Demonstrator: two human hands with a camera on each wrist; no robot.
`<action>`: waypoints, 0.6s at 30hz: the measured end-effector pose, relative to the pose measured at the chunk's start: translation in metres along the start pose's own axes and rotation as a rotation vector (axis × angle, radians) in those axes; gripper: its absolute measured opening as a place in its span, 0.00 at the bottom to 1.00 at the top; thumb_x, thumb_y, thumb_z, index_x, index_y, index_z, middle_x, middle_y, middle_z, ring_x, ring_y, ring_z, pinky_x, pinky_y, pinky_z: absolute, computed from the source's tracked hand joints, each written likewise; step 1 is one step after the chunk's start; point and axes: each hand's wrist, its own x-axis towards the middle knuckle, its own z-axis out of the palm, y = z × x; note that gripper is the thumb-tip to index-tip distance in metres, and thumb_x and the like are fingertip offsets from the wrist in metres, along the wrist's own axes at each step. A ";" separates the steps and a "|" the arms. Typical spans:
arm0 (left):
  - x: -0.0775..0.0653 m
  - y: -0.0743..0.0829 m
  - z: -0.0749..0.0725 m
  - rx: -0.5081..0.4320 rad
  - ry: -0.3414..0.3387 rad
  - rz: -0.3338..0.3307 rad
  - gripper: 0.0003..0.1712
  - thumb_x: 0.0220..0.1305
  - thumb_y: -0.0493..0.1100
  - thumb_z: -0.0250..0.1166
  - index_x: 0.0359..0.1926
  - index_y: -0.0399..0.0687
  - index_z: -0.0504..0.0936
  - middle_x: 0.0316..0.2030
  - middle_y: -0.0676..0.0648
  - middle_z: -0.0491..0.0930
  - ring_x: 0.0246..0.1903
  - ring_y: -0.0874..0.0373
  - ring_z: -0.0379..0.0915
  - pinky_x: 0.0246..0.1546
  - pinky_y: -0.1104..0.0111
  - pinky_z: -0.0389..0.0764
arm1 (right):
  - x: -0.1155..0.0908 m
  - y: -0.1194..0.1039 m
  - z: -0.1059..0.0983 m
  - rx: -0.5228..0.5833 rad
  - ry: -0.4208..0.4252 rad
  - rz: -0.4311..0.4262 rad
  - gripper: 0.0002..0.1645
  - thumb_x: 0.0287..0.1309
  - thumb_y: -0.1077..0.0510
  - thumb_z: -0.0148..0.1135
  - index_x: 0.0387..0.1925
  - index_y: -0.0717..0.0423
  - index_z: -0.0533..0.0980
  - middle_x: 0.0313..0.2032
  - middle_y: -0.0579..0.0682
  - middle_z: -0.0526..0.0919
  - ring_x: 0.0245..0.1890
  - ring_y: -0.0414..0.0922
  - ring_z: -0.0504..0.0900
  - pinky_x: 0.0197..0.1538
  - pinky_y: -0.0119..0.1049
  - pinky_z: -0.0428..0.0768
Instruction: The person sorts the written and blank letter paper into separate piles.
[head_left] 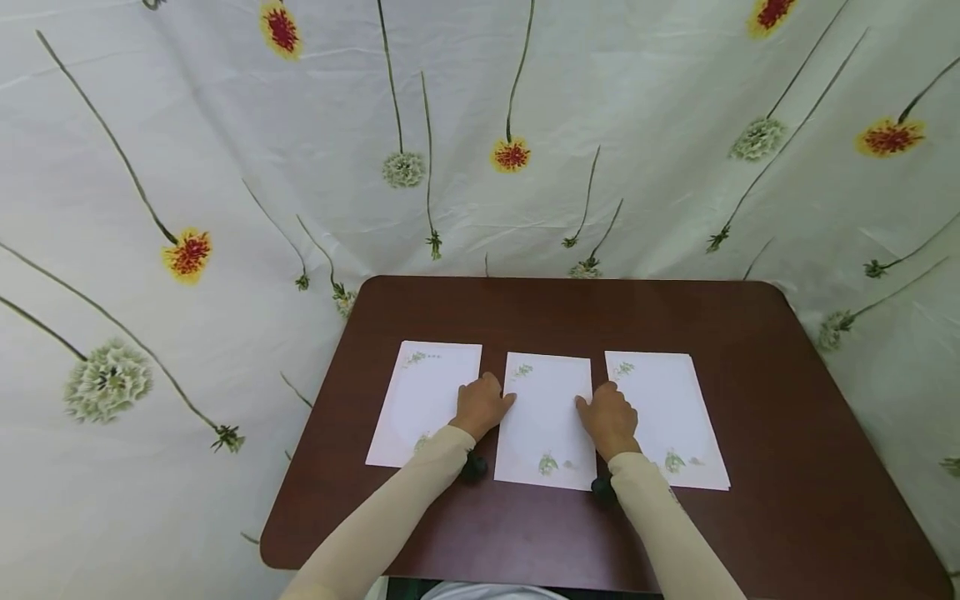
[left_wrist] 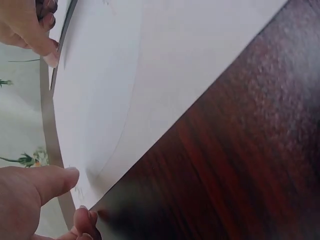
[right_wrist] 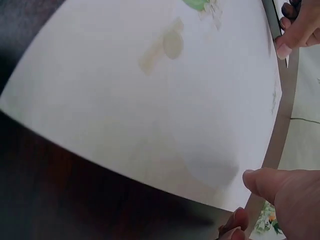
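A white sheet of paper point(head_left: 546, 417) with faint green plant prints lies in the middle of three, flat on the brown table. My left hand point(head_left: 482, 406) is at its left edge, and my right hand point(head_left: 609, 419) is at its right edge. In the left wrist view the left thumb point(left_wrist: 65, 179) reaches over the paper, its other fingers curled at the border. The right wrist view shows the right thumb point(right_wrist: 260, 182) placed likewise, with curled fingertips point(right_wrist: 237, 220) below it. Both hands appear to pinch the sheet's sides; the exact contact is partly hidden.
Similar printed papers lie on either side: a left sheet point(head_left: 427, 400) and a right stack point(head_left: 667, 417) with slightly offset edges. The dark brown table point(head_left: 570, 317) has rounded corners. Behind it hangs a flower-patterned cloth point(head_left: 300, 125). Dark wrist cameras point(head_left: 474, 468) sit under the wrists.
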 end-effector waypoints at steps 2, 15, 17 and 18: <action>-0.001 0.001 0.002 0.003 0.012 -0.013 0.20 0.71 0.51 0.69 0.33 0.39 0.74 0.22 0.43 0.77 0.26 0.47 0.76 0.54 0.44 0.76 | 0.000 -0.003 0.004 -0.008 -0.001 0.011 0.35 0.70 0.48 0.67 0.52 0.81 0.71 0.34 0.71 0.86 0.36 0.66 0.88 0.48 0.61 0.83; -0.002 0.009 0.012 -0.062 0.006 -0.103 0.32 0.67 0.51 0.74 0.54 0.26 0.76 0.35 0.36 0.86 0.40 0.40 0.85 0.60 0.43 0.74 | -0.002 -0.011 0.009 0.148 -0.016 0.101 0.29 0.69 0.54 0.65 0.51 0.81 0.70 0.40 0.75 0.84 0.42 0.70 0.87 0.46 0.63 0.84; -0.003 0.009 0.012 -0.097 0.012 -0.108 0.29 0.67 0.49 0.74 0.52 0.27 0.77 0.35 0.38 0.85 0.40 0.41 0.85 0.59 0.42 0.74 | -0.002 -0.010 0.008 0.190 -0.038 0.116 0.29 0.70 0.55 0.64 0.51 0.81 0.70 0.41 0.75 0.84 0.43 0.69 0.87 0.46 0.62 0.83; -0.003 0.009 0.013 -0.110 0.015 -0.110 0.28 0.67 0.49 0.74 0.51 0.28 0.77 0.35 0.38 0.85 0.40 0.41 0.84 0.60 0.42 0.73 | -0.002 -0.010 0.008 0.210 -0.045 0.125 0.29 0.70 0.55 0.64 0.51 0.81 0.70 0.42 0.75 0.83 0.43 0.69 0.86 0.46 0.62 0.83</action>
